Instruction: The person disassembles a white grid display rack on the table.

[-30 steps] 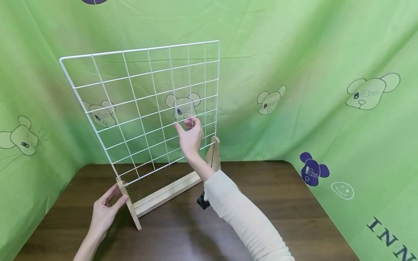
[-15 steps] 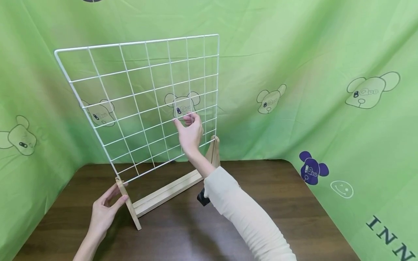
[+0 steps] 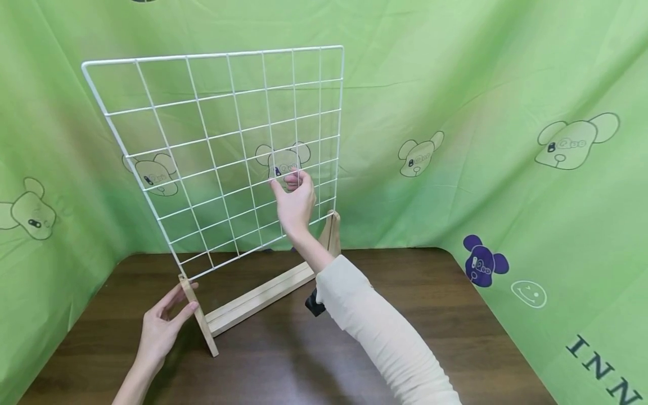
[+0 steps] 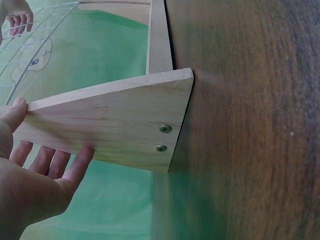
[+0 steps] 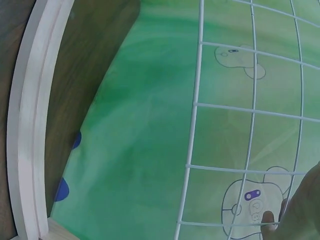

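A white wire grid panel [image 3: 228,54] stands above a wooden stand, tilted, its lower corners at the tops of the two side pieces. My left hand [image 3: 158,332] grips the near left side piece [image 4: 115,120], thumb on one edge and fingers along the opposite edge. Two metal bolt heads show on that piece in the left wrist view. My right hand [image 3: 296,208] pinches a wire near the grid's middle between thumb and fingers. Behind the right forearm rises the far side piece [image 3: 334,228], partly hidden. A wooden crossbar [image 3: 263,298] joins both sides low down.
The stand rests on a dark brown wooden table [image 3: 435,315]. Green cloth [image 3: 395,67] printed with cartoon bear heads hangs behind and on both sides. A black object [image 3: 315,305] shows under the right sleeve [image 3: 385,332].
The grid has swung further upright, its top edge rising and its lower edge lifting slightly. My right hand has moved up a little with it; the left hand and stand keep their place.
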`<state>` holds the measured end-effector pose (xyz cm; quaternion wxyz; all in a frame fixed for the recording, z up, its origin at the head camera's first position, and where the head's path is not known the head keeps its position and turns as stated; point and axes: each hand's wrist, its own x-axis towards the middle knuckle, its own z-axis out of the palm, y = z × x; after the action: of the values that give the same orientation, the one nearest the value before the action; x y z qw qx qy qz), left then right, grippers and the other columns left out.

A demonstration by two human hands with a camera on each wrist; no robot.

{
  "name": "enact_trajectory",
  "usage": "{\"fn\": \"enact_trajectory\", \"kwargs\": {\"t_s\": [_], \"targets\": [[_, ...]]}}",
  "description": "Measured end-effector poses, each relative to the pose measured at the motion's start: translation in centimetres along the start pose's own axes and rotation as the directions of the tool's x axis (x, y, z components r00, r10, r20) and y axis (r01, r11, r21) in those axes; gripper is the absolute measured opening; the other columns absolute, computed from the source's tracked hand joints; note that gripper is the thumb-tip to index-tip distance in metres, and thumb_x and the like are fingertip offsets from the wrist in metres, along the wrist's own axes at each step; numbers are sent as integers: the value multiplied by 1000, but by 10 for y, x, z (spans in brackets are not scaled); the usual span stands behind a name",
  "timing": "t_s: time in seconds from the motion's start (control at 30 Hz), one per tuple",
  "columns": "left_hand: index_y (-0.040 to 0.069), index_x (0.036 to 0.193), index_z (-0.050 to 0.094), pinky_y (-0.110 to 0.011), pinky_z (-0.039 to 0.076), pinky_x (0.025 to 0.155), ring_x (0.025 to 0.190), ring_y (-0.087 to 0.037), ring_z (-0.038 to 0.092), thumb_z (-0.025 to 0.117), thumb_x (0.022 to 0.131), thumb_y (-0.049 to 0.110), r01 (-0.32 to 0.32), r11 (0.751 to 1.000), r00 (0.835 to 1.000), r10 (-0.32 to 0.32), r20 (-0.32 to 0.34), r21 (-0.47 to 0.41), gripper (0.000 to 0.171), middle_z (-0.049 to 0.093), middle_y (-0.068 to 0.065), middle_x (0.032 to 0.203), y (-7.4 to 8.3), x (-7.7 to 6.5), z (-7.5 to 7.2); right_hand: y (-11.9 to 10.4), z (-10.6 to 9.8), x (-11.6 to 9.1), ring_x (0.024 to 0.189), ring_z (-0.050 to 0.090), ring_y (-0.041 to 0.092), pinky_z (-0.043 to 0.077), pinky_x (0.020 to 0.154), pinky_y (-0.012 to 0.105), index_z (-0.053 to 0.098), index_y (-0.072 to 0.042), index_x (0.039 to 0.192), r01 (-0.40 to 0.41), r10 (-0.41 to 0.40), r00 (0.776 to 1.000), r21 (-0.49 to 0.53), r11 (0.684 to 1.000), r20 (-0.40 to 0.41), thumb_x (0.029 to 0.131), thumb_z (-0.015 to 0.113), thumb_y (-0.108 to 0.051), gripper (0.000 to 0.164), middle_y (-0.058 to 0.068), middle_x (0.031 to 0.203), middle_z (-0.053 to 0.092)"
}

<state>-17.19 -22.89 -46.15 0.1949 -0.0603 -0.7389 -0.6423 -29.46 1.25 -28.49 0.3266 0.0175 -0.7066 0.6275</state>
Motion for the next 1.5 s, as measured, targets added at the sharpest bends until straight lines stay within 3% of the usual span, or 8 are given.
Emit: {"fn": "enact_trajectory", "kwargs": {"t_s": [0.27, 0.47, 0.63, 0.83, 1.07, 1.23, 1.5], "targets": [[-3, 134, 53, -11, 44, 87, 108, 0, 58, 68, 87, -3, -6, 1000, 1000, 5, -13, -22, 49, 68, -1, 118, 0, 0, 1, -4, -3, 4, 98, 58, 32, 47, 83, 31, 55, 2, 122, 24, -24, 1000, 7, 1000, 8, 81, 79, -17, 52, 7, 101, 62], [-5, 132, 54, -10, 44, 87, 106, 1, 58, 69, 87, -2, 7, 1000, 999, -7, -35, -17, 48, 69, 7, 112, -1, -1, 1, -4, -6, 3, 94, 59, 24, 48, 82, 29, 56, 0, 123, -7, 7, 1000, -23, 1000, 12, 81, 79, -20, 51, 6, 101, 63], [-6, 132, 53, -8, 44, 85, 103, 4, 58, 70, 86, -4, 18, 1000, 998, -19, -60, -15, 50, 67, 18, 105, -1, -1, 1, -3, -11, 1, 96, 60, 28, 48, 81, 30, 56, 0, 123, -16, 17, 999, -19, 1000, 32, 81, 78, -20, 51, 5, 101, 63], [-5, 134, 53, -11, 44, 87, 108, 0, 57, 69, 87, -1, -9, 1000, 1000, 9, -22, 4, 49, 69, 4, 116, -1, 1, 1, -3, -19, -3, 95, 62, 28, 50, 81, 32, 57, -1, 123, -21, 23, 998, -33, 999, 61, 82, 78, -20, 50, 6, 102, 65], [-10, 131, 52, -9, 47, 81, 100, 7, 57, 71, 85, -1, 27, 998, 997, -22, -73, 58, 51, 63, 25, 102, -1, 1, 2, 6, -35, -6, 92, 63, 23, 51, 82, 30, 58, -3, 123, -28, 35, 995, -77, 997, 97, 81, 78, -21, 51, 7, 103, 66], [-8, 131, 54, -11, 49, 79, 102, 3, 59, 69, 86, -4, -10, 1000, 998, 12, -62, 21, 48, 67, 19, 105, -2, 0, 3, 12, -51, -9, 90, 63, 18, 50, 82, 31, 60, -7, 122, -21, 44, 991, -169, 985, 129, 80, 78, -26, 49, 2, 101, 67], [-7, 128, 57, -14, 51, 80, 100, -3, 63, 69, 84, -8, -20, 998, 997, 15, -74, -54, 45, 71, 11, 104, 1, 1, 4, 24, -67, -16, 89, 64, 25, 52, 82, 33, 62, 0, 117, -23, 48, 984, -144, 989, 173, 78, 79, -15, 45, 11, 100, 68]]}}
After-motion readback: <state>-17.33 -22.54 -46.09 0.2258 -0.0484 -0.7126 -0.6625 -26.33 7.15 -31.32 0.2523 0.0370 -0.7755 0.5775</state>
